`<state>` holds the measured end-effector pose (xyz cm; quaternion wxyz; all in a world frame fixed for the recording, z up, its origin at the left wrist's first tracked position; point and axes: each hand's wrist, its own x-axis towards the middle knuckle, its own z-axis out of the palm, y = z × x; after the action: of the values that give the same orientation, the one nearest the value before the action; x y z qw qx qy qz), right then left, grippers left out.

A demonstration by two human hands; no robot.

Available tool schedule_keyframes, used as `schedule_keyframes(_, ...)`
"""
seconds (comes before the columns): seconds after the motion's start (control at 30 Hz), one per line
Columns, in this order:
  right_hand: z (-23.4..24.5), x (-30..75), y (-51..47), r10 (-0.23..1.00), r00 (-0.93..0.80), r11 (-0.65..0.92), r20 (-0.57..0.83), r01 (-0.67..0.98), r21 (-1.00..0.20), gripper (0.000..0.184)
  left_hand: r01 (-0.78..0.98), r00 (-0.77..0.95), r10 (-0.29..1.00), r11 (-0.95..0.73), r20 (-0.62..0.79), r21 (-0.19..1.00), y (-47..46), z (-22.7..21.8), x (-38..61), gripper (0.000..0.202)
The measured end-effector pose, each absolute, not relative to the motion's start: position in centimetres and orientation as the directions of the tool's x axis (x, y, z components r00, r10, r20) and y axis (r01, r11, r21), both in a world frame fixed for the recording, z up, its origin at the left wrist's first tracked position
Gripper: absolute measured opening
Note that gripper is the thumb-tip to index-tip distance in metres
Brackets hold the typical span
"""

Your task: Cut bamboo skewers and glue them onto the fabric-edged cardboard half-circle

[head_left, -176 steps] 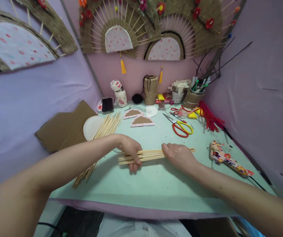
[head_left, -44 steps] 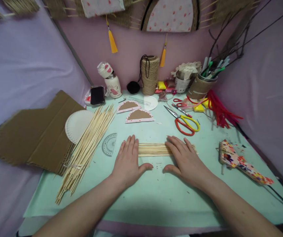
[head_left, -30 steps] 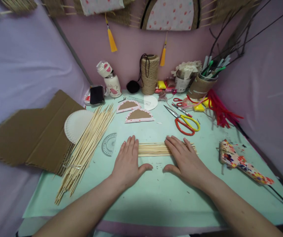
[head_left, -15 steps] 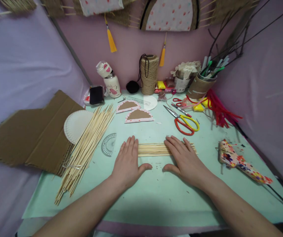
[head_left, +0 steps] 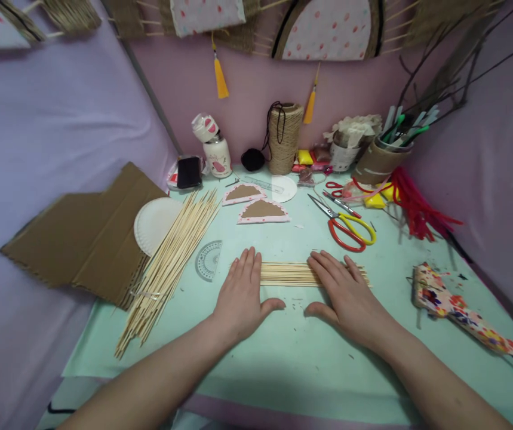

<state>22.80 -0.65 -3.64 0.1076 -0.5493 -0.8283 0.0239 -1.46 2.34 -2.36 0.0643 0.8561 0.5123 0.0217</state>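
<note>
A short row of bamboo sticks (head_left: 288, 274) lies flat and side by side on the mint-green table (head_left: 256, 364). My left hand (head_left: 242, 295) rests palm down on the row's left end, fingers stretched out. My right hand (head_left: 349, 295) lies flat on the right part of the row, fingers spread; the stick tips poke out past it. Neither hand grips anything. A big loose bundle of long bamboo skewers (head_left: 171, 263) lies slanted to the left of my left hand.
A clear protractor (head_left: 208, 261) lies beside the left hand. Cardboard sheets (head_left: 90, 236) and a paper plate (head_left: 155, 224) lie at the left. Red-and-yellow scissors (head_left: 348, 227), two half-round cardboard pieces (head_left: 263, 212), a twine spool (head_left: 284, 138), a pen cup (head_left: 379, 161) and a floral glue gun (head_left: 455, 304) sit behind and right.
Earlier both hands held the sticks as a gathered bundle; they have been spread into a flat row under open palms. Over the last second only the camera shifted slightly; the hands stay still.
</note>
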Motion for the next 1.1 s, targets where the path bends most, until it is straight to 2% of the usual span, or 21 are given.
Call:
schedule_keyframes(0.37, -3.4, 22.3, -1.0, 0.898, -0.42, 0.435, 0.132, 0.893, -0.118, 0.1, 0.871, 0.479, 0.877, -0.469, -0.043, 0.149, 2.3, -2.5, -1.5, 0.099)
schedule_keyframes(0.5, -3.7, 22.2, -1.1, 0.905, -0.415, 0.423, 0.091, 0.898, -0.119, 0.099, 0.869, 0.481, 0.876, -0.473, -0.03, 0.144, 2.3, -2.6, -1.5, 0.099)
schedule_keyframes(0.7, -3.7, 22.2, -1.1, 0.897, -0.425, 0.439, 0.12, 0.89, -0.125, 0.1, 0.869, 0.485, 0.874, -0.479, -0.02, 0.128, 2.3, -2.8, -1.6, 0.098)
schedule_keyframes(0.93, -3.7, 22.0, -1.2, 0.898, -0.433, 0.44, 0.077, 0.887, -0.143, 0.098, 0.862, 0.495, 0.869, -0.492, 0.003, 0.125, 2.4, -2.9, -1.7, 0.096)
schedule_keyframes(1.1, -2.3, 21.6, -1.2, 0.9, -0.425, 0.434, 0.094, 0.89, -0.14, 0.097, 0.863, 0.497, 0.868, -0.492, -0.02, 0.116, 2.5, -2.8, -1.6, 0.096)
